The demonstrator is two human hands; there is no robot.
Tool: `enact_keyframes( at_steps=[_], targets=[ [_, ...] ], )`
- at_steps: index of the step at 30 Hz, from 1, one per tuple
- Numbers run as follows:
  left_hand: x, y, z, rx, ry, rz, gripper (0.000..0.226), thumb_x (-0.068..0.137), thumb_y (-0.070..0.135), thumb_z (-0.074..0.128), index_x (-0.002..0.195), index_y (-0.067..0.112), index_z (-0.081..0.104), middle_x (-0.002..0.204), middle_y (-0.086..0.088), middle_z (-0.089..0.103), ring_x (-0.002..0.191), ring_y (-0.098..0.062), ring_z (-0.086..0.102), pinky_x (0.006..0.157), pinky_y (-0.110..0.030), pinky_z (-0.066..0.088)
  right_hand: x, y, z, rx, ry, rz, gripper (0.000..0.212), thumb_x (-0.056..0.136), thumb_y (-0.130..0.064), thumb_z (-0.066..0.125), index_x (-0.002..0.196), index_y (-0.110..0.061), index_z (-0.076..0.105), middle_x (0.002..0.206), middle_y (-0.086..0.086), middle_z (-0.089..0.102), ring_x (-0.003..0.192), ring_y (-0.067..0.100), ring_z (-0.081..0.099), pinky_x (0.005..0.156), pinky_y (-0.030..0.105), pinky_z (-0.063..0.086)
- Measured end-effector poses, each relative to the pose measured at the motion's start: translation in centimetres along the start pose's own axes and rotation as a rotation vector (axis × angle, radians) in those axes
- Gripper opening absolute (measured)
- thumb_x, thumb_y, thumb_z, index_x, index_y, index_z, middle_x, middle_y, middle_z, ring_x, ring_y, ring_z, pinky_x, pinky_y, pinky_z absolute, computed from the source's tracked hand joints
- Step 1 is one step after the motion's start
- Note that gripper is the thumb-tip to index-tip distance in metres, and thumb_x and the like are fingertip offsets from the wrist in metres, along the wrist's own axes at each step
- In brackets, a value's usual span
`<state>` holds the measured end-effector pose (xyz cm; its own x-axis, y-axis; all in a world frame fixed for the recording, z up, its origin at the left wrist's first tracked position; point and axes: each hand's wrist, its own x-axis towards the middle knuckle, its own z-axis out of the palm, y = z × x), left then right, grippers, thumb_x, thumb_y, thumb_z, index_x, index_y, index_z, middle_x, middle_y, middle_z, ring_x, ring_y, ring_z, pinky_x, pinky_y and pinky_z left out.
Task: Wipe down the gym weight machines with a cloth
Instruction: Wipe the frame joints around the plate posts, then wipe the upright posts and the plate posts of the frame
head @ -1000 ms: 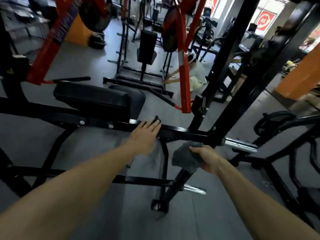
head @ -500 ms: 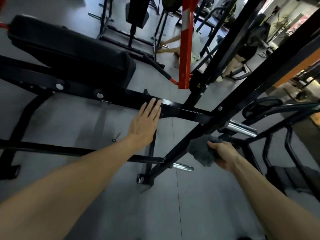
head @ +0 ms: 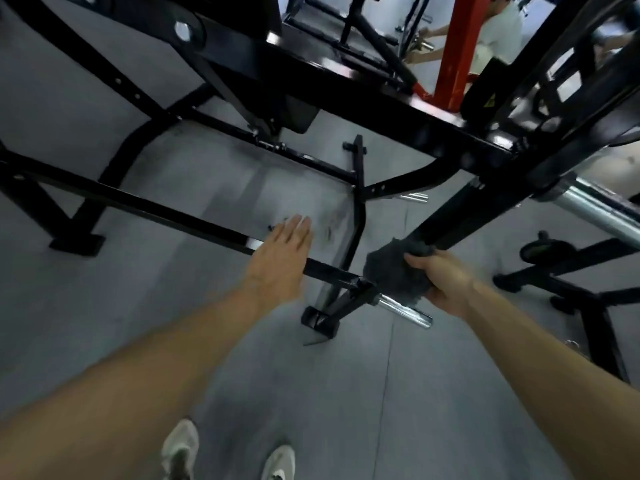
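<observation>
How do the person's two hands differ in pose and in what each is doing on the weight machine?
The left hand has straight fingers and lies flat over a low black bar; the right hand has curled fingers in a grip on a grey cloth. The left hand holds nothing; the right hand presses the cloth against a slanted black post. Both are bare and reach forward to the same machine.

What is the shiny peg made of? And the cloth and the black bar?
Peg: looks like chromed or polished metal, since it is silvery with bright glints. Cloth: soft grey fabric, perhaps microfibre, bunched and fuzzy. Black bar: probably painted steel, with a square section and glossy black coat.
</observation>
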<state>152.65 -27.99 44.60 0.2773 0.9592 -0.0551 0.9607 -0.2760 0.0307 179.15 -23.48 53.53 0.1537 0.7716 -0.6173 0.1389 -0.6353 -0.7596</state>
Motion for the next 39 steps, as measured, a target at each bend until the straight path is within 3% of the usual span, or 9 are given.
enact_keyframes(
  at_steps=[5,8,12,14,19,23,28,35,39],
  targets=[
    [0.2,2.5,5.0,-0.055,-0.154,0.010,0.076,0.101,0.033,0.042,0.161,0.005,0.005,0.170,-0.012,-0.004,0.157,-0.028,-0.005,0.127,-0.043,-0.002,2.1,2.4,0.8,-0.073,0.047,-0.049,0.019,0.098,-0.004,0.061,0.117,-0.005,0.062,0.098,0.007,0.070,0.084,0.020,0.069,0.058,0.028,0.055],
    [2.0,3.5,7.9,-0.090,-0.202,0.041,0.078,0.100,0.036,0.042,0.161,0.006,0.004,0.170,-0.011,-0.003,0.157,-0.027,-0.004,0.126,-0.042,-0.002,4.0,3.1,1.6,-0.334,0.124,-0.279,0.027,0.101,-0.010,0.058,0.128,-0.011,0.062,0.104,0.005,0.066,0.086,0.017,0.063,0.068,0.025,0.051],
    [5.2,4.4,12.2,-0.088,-0.201,0.070,0.078,0.102,0.036,0.042,0.161,0.008,0.001,0.170,-0.009,-0.006,0.157,-0.026,-0.005,0.127,-0.044,0.001,7.3,4.1,2.6,-1.020,0.194,-0.925,0.041,0.094,0.001,0.059,0.132,-0.015,0.059,0.111,0.007,0.065,0.108,0.034,0.064,0.080,0.033,0.051],
    [7.1,4.9,15.3,-0.107,-0.139,0.071,0.077,0.101,0.033,0.044,0.162,0.008,0.003,0.171,-0.008,-0.003,0.157,-0.026,-0.003,0.127,-0.044,0.001,10.6,6.2,3.1,-1.601,0.183,-1.171,0.057,0.086,0.001,0.067,0.139,-0.012,0.054,0.141,0.014,0.057,0.136,0.036,0.049,0.107,0.047,0.046],
    [11.4,7.6,22.8,-0.119,-0.055,0.142,0.079,0.101,0.036,0.047,0.161,0.007,0.005,0.170,-0.010,0.001,0.157,-0.028,0.000,0.126,-0.046,0.002,16.8,15.9,3.1,-2.414,-0.030,-0.816,0.059,0.102,-0.030,0.044,0.154,-0.004,0.033,0.161,0.019,0.030,0.151,0.034,0.021,0.126,0.047,0.007],
    [14.1,10.0,28.6,-0.088,0.049,0.166,0.084,0.098,0.048,0.046,0.160,0.004,0.010,0.167,-0.015,0.017,0.154,-0.033,0.015,0.124,-0.053,0.011,19.2,21.1,3.8,-2.409,0.189,-0.879,0.072,0.103,-0.050,0.021,0.152,-0.001,0.038,0.155,0.021,0.040,0.148,0.038,0.027,0.124,0.052,0.008],
    [15.5,12.1,31.6,-0.160,0.314,0.049,0.078,0.083,0.060,0.052,0.145,0.014,0.042,0.134,-0.007,0.055,0.124,-0.029,0.048,0.107,-0.052,0.026,22.0,22.7,4.8,-2.303,0.452,-0.956,0.051,0.100,-0.035,0.043,0.142,-0.006,0.049,0.135,0.014,0.050,0.127,0.033,0.043,0.120,0.049,0.020],
    [16.3,12.5,30.8,-0.223,0.202,-0.020,0.098,0.084,0.081,0.031,0.162,0.025,0.012,0.159,-0.007,0.030,0.143,-0.032,0.026,0.114,-0.053,0.017,20.2,19.6,2.8,-2.506,0.692,-0.995,0.056,0.102,-0.038,0.031,0.147,-0.009,0.046,0.155,0.024,0.038,0.148,0.040,0.027,0.124,0.052,0.011],
    [17.2,12.0,28.8,-0.459,0.009,-0.046,0.101,0.083,0.082,0.027,0.163,0.027,0.002,0.166,-0.010,0.019,0.151,-0.035,0.012,0.121,-0.054,0.005,13.3,8.1,0.4,-2.382,1.125,-0.957,0.061,0.105,-0.046,0.014,0.145,-0.018,0.050,0.158,0.022,0.036,0.151,0.037,0.023,0.126,0.049,0.007]
  ],
)
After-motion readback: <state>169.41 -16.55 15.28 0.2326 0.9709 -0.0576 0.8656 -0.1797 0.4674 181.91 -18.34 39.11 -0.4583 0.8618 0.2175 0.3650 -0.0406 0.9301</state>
